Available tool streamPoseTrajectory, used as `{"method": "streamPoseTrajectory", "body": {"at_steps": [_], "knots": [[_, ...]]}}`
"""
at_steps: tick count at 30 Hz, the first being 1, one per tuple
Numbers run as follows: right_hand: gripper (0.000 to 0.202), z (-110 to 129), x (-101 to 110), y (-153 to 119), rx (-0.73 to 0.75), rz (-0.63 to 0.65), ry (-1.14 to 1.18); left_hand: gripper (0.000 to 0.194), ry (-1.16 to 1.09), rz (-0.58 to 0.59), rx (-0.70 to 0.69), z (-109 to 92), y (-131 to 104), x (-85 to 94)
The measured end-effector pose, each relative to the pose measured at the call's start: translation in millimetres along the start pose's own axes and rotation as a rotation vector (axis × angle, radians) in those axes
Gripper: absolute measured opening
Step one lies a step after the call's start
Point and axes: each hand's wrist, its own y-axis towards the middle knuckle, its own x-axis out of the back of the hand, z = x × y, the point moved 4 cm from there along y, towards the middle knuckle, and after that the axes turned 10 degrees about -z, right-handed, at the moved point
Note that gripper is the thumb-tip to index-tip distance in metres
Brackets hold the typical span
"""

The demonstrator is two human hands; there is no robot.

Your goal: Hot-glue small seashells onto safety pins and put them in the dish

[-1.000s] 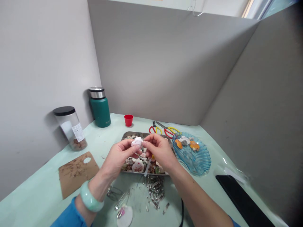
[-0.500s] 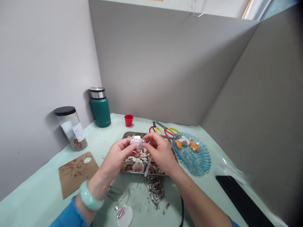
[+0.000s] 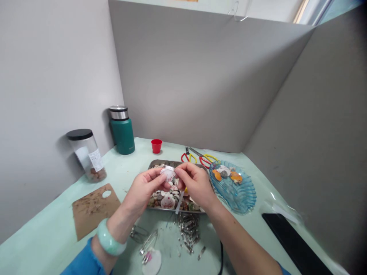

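1. Your left hand (image 3: 149, 187) holds a pale shell (image 3: 168, 174) by its left side, thumb in front and the other fingers behind, closed narrow on it.
2. Your right hand (image 3: 196, 185) meets the shell at its right edge, thumb and forefinger pinched together there; you cannot tell whether something small also sits inside that pinch.
3. The shell is up in the air between your two hands, above the metal tray (image 3: 163, 162), which is filled with mixed shells.
4. Below your right hand, a whitish strip (image 3: 179, 202) slants across the tray's near rim.
5. On the surface (image 3: 48, 229) just in front of the tray, you have a heap of small safety pins (image 3: 187, 231), with one pin lying a little apart, nearer to you.
6. Left of that heap are larger pins (image 3: 149, 241), and near them a white disc (image 3: 151, 262) with a pink patch.
7. To the tray's right, a blue ribbed plate (image 3: 237, 198) carries a few shells, some orange, at its far end.
8. Behind the tray you have two pairs of scissors with red and yellow handles, a smaller (image 3: 188, 156) and a larger (image 3: 207, 159).
9. Farther left stand a red cup (image 3: 156, 146), a green bottle (image 3: 123, 133) and a black-lidded jar (image 3: 86, 156); a brown board (image 3: 94, 210) lies in front of the jar.
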Motion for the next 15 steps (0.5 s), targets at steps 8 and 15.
{"method": "streamPoseTrajectory", "body": {"at_steps": [8,15], "knots": [[0.017,1.9,2.8,-2.2,0.051,-0.133,0.102,0.023,-0.036,-0.145,-0.02,3.5,6.3,11.3],[0.022,-13.2,5.6,5.1,-0.079,-0.17,0.093,0.021,-0.035,-0.093,-0.001,1.1,4.0,6.0]]}}
